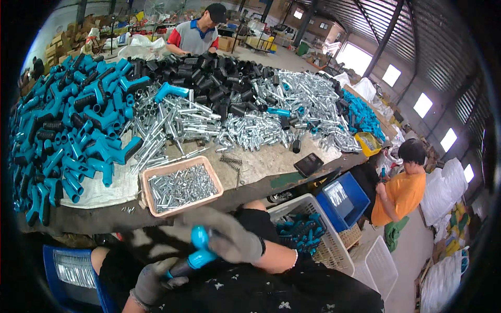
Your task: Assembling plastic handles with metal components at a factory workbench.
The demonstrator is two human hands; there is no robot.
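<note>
We grip a blue handle (pixel 200 251) low in our lap w/ both gloved hands: left hand (pixel 152 281) fingers wrapped round its black end, right hand (pixel 229 237) fingers curled over the top, below the tray of metal pins (pixel 180 186)

Head-worn fisheye view, close down over a cluttered worktable (pixel 250 180)

Two co-workers (pixel 197 31) — one pink tray (pixel 156 175), one blue crate (pixel 355 195), two white baskets (pixel 334 245).

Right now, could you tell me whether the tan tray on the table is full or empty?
Partly full: the tan tray holds a shallow layer of small silver metal pieces, and its rim shows all round.
</note>
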